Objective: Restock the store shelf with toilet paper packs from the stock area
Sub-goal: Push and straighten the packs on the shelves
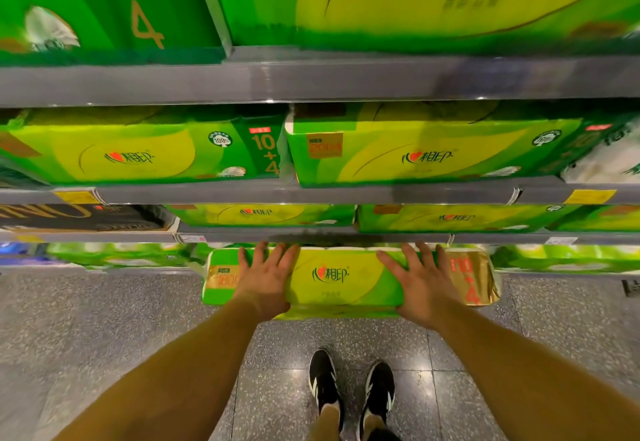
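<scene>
both hands, left (265, 277) and right (420, 281), flat on the pack (332, 277), fingers spread; it juts off the bottom shelf (346, 238), could tip out.

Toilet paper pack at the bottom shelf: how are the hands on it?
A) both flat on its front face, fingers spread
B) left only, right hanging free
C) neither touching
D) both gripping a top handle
A: the left hand and the right hand both lie flat with spread fingers on the front face of the toilet paper pack, either side of its logo.
</scene>
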{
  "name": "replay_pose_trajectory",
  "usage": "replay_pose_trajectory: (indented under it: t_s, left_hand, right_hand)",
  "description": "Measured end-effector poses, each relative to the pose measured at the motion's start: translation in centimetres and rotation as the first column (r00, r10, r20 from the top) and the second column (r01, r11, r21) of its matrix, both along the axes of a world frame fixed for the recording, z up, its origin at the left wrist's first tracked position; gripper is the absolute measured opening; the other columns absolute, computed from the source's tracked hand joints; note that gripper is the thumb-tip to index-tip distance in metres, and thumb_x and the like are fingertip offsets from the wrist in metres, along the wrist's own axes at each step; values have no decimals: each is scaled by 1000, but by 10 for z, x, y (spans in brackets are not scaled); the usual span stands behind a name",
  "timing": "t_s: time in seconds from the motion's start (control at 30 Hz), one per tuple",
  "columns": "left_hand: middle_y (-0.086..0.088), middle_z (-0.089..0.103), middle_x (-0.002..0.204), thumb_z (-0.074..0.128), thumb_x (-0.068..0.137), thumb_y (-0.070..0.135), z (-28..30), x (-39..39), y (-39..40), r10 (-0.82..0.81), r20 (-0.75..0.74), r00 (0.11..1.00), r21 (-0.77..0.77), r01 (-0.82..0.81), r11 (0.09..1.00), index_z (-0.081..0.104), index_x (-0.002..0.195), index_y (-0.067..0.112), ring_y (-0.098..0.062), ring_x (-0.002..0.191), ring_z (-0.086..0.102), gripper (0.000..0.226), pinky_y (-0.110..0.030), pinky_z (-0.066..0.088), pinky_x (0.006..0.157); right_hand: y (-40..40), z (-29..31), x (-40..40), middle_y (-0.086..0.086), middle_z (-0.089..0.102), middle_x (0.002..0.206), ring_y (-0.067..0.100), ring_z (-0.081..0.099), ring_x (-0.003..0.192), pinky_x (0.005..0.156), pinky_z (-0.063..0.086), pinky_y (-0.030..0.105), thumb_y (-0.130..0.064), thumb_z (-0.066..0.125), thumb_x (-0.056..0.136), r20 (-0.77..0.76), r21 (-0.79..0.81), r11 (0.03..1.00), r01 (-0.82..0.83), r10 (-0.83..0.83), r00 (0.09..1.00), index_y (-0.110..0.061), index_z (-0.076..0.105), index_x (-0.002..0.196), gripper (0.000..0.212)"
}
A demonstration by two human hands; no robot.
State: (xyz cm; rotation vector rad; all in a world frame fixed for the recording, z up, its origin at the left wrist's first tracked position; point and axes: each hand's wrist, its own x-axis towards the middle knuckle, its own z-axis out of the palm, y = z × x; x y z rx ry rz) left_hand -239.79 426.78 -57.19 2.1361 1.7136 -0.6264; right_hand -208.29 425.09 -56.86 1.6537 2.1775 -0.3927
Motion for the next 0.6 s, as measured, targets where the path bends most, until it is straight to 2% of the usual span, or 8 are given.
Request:
replay_pose_trajectory:
  t_s: [0.3,0.43,0.6]
  left_hand:
    - [-1,16,165,79,74,58,34,-5,-10,-64,59,996,134,56,989,-5,161,29,-37,151,11,124,-68,0,119]
    - [-1,21,164,81,71,56,76,-7,-23,-76,89,993,234,53,971,1,161,30,-39,150,14,123,-70,3,119]
    - [1,16,166,79,72,60,144,-9,-60,-71,52,996,374,47,926,-3,160,30,-36,152,10,124,-67,0,119]
  right_hand:
    - [-15,37,4,10,11,164,41,9,149,118,1,63,-57,71,80,7,83,997,-4,3,1000,-48,-17,152,115]
    - [-33,78,2,10,6,165,41,6,150,118,2,64,-53,69,82,20,153,988,-1,-2,1000,-48,-24,149,114]
    - [-66,147,3,8,5,166,39,3,151,118,-1,64,-55,67,84,-26,278,960,18,-11,1000,-48,-16,153,108]
